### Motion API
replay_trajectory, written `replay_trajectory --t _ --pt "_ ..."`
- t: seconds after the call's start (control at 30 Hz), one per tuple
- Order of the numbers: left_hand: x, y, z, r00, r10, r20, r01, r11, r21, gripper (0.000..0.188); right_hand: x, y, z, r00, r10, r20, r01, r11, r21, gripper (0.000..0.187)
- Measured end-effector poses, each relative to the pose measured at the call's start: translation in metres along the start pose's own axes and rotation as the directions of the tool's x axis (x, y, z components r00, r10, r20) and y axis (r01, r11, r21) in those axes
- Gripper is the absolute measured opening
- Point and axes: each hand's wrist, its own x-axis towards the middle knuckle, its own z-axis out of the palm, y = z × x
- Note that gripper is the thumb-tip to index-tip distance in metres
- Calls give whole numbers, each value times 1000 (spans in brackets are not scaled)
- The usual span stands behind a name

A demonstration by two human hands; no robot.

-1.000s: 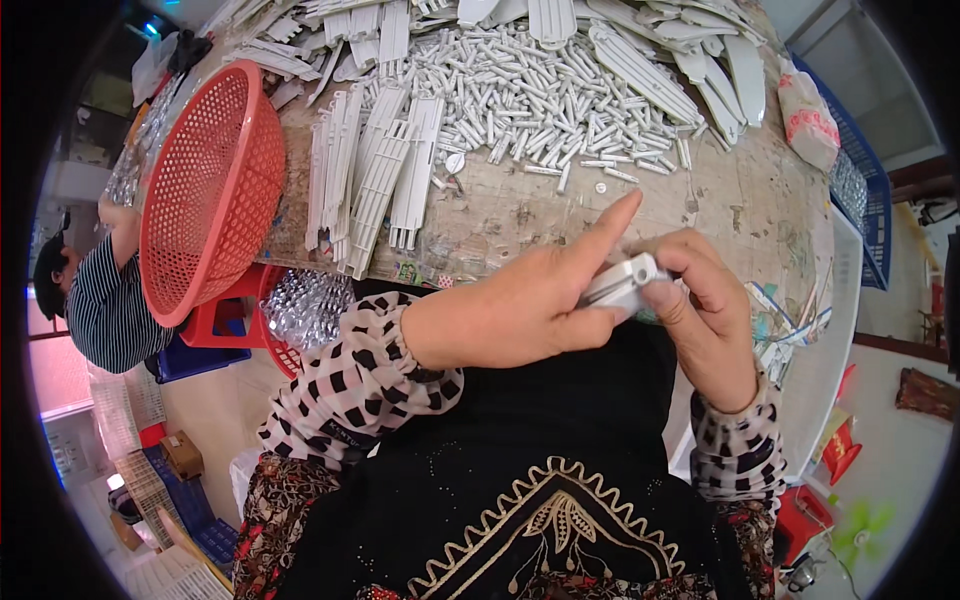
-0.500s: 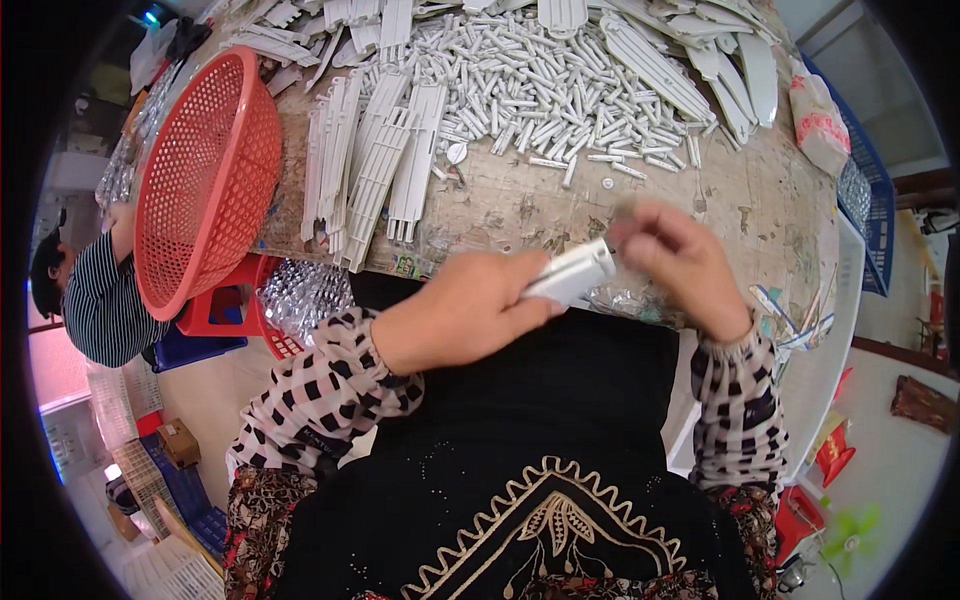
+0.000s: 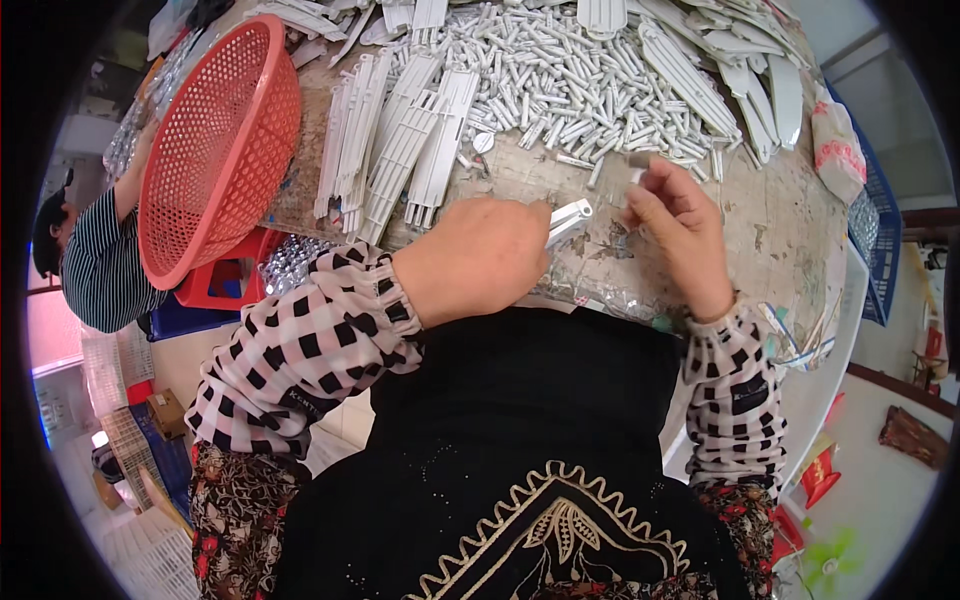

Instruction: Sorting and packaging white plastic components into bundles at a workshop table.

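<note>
My left hand (image 3: 480,255) is closed around a white plastic strip (image 3: 567,220) whose end sticks out past my fingers, just above the near edge of the worn table (image 3: 770,230). My right hand (image 3: 675,225) has reached forward to the heap of small white plastic tubes (image 3: 560,80) and pinches one small tube (image 3: 640,160) between thumb and fingertips at the heap's near edge.
Long white ribbed strips (image 3: 400,150) lie in a stack left of the tubes. A red mesh basket (image 3: 215,140) leans at the table's left edge. Flat white blades (image 3: 720,70) are piled at the far right. Another person in a striped top (image 3: 95,270) sits at the left.
My hands have parted: the right hand left the strip and moved forward to the tube heap, picking up a small tube. The left hand still holds the strip.
</note>
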Motion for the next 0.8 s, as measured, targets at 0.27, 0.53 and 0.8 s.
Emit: replay_trajectory --t 0.27,0.53,0.8 --pt "1 2 2 999 32 -17 -32 999 -4 24 -2 29 21 996 -32 -84 35 999 39 27" --pt "-1 3 6 999 15 -31 -14 1000 15 21 -5 35 31 971 -68 -230 81 996 47 23" --pt "-3 -3 7 990 92 -102 -93 996 -2 22 -13 19 41 817 -569 92 447 525 -725 19"
